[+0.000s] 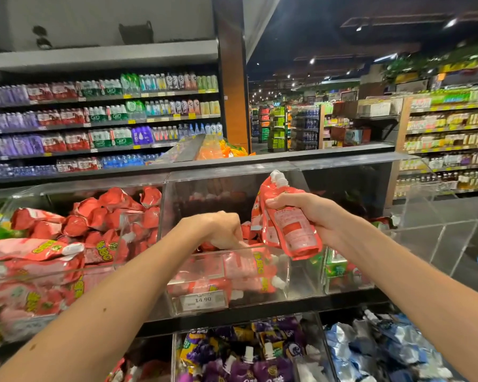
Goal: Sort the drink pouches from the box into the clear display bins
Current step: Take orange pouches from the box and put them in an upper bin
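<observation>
My right hand [309,213] grips a small bunch of red drink pouches [290,224] with white caps, held upright above the middle clear bin [174,274]. My left hand [221,230] reaches down over that bin's front wall, fingers bent onto the red pouches [249,268] lying inside; whether it grips one is hidden by the wall. The clear bin on the left [138,224] is heaped with more red pouches [66,244]. The box is out of view.
A price tag reading 14.90 [203,299] sits on the middle bin's front. Lower bins hold purple pouches [240,357] and blue-white pouches [384,351]. An acrylic bin [439,238] stands at the right. Bottle shelves [100,122] line the aisle behind.
</observation>
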